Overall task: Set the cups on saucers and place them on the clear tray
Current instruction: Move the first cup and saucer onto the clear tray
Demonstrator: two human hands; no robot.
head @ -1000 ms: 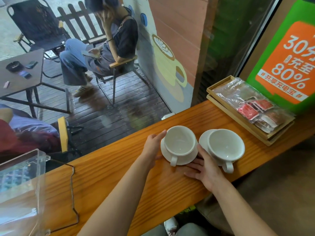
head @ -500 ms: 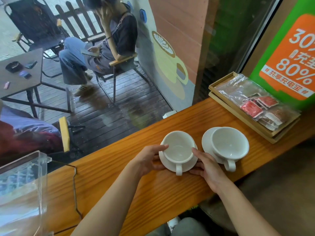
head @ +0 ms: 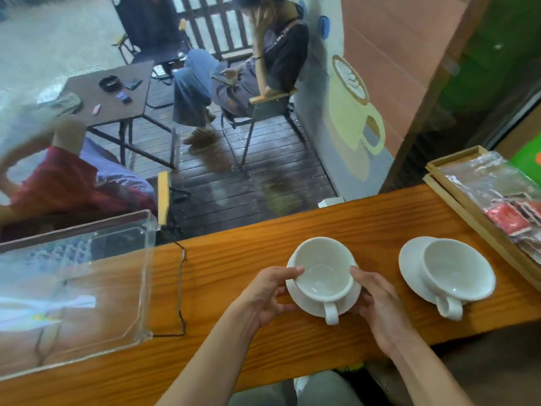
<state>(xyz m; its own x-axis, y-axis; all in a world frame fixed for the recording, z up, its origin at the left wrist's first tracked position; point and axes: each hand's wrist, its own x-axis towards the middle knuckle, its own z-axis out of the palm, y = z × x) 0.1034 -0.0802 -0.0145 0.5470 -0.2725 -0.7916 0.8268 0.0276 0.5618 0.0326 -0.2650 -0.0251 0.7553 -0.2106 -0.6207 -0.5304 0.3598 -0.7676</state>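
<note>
Two white cups stand on white saucers on the wooden counter. The left cup (head: 322,271) sits on its saucer (head: 348,301) with the handle toward me. My left hand (head: 270,291) grips that saucer's left edge, thumb on the cup's rim. My right hand (head: 377,303) holds the saucer's right edge, thumb against the cup's side. The right cup (head: 456,269) rests on its own saucer (head: 409,263), untouched. The clear tray (head: 143,276) lies at the counter's left end, holding nothing.
A wooden tray (head: 468,209) with a plastic bag of sachets sits at the right end. A thin black cable (head: 181,288) runs beside the clear tray. Behind the counter is a window onto a deck with a seated person.
Both hands have closed in on the left saucer's edges. The view has swung left, so the clear tray shows more and the cups sit further right in frame.
</note>
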